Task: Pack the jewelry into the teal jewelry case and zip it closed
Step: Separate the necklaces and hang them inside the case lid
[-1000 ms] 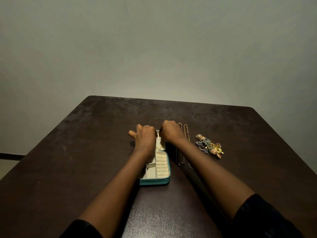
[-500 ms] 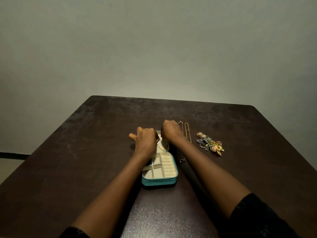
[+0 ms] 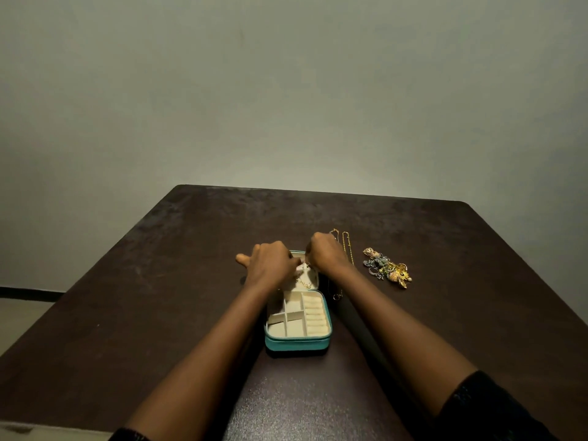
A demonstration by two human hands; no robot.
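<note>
The teal jewelry case point(image 3: 297, 343) lies open on the dark table, its cream tray of compartments facing up. Both hands work over the case's far half, the lid. My left hand point(image 3: 273, 264) and my right hand point(image 3: 324, 254) are curled close together, pinching a thin gold necklace point(image 3: 302, 283) that drapes down the lid's cream lining. Two gold chains point(image 3: 346, 246) lie on the table just right of my right hand. A pile of gold and silver earrings and rings point(image 3: 386, 268) sits further right.
A thin chain with a small ring point(image 3: 336, 296) lies right of the case beside my right forearm. The dark table point(image 3: 159, 297) ends at a far edge before a plain grey wall; its left edge drops to a pale floor.
The view has shifted, so the case now shows more toward me and to the right. Both hands stay at the lid, fingers still working the necklace.
</note>
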